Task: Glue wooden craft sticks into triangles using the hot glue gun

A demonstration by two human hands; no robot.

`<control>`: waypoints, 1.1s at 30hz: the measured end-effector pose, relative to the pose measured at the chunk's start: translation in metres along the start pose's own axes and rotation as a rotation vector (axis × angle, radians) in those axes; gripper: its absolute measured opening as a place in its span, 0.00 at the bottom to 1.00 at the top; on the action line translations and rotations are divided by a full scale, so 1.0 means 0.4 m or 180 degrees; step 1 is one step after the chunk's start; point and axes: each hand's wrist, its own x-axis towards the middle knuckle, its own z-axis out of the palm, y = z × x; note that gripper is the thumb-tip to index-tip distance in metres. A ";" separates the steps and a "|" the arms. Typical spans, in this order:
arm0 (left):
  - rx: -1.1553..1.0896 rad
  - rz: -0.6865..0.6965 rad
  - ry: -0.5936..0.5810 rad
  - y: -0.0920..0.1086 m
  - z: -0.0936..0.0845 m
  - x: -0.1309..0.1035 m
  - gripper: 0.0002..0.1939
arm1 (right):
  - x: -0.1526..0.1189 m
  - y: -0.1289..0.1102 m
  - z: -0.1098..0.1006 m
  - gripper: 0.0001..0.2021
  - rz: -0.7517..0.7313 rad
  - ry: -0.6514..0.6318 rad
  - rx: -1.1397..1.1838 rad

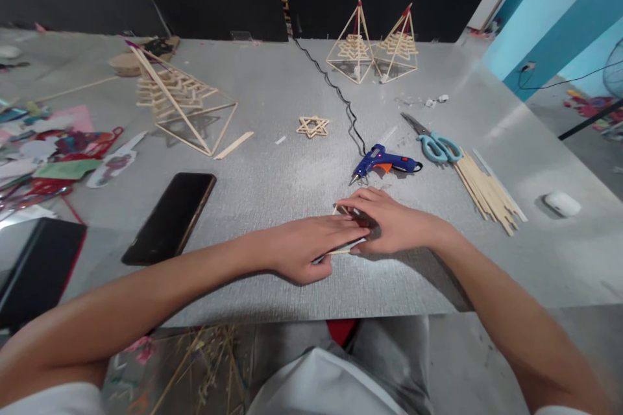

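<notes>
Both hands meet over thin wooden sticks [339,251] on the grey table, near its front edge. My left hand [311,245] lies palm down, its fingers pressed together over the sticks and its thumb bent beside them. Curved around the right side of the sticks, my right hand [384,220] grips them between thumb and fingers. The fingers hide most of the sticks, so their full shape is not visible. Just beyond my right hand lies a blue glue gun [387,159] with an orange trigger. A small wooden star [313,126] lies flat farther back.
Scissors [440,148] and a pile of sticks [487,191] lie at the right, near a white case [562,203]. A phone [170,217] is at the left. Stick pyramids [182,97] stand farther back. A black cord [335,87] crosses the table. Coloured scraps [63,168] cover the far left.
</notes>
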 end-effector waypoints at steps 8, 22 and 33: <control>-0.0007 0.0037 0.0039 -0.004 0.003 -0.001 0.44 | 0.006 -0.008 0.003 0.32 0.0072 0.0041 -0.0093; -0.0042 0.0041 0.0079 -0.003 0.003 -0.003 0.46 | 0.008 0.000 0.011 0.37 0.0097 0.0104 -0.0068; -0.0010 0.0051 0.0105 0.004 -0.003 0.003 0.47 | 0.013 0.001 0.021 0.34 0.0165 0.0140 -0.0174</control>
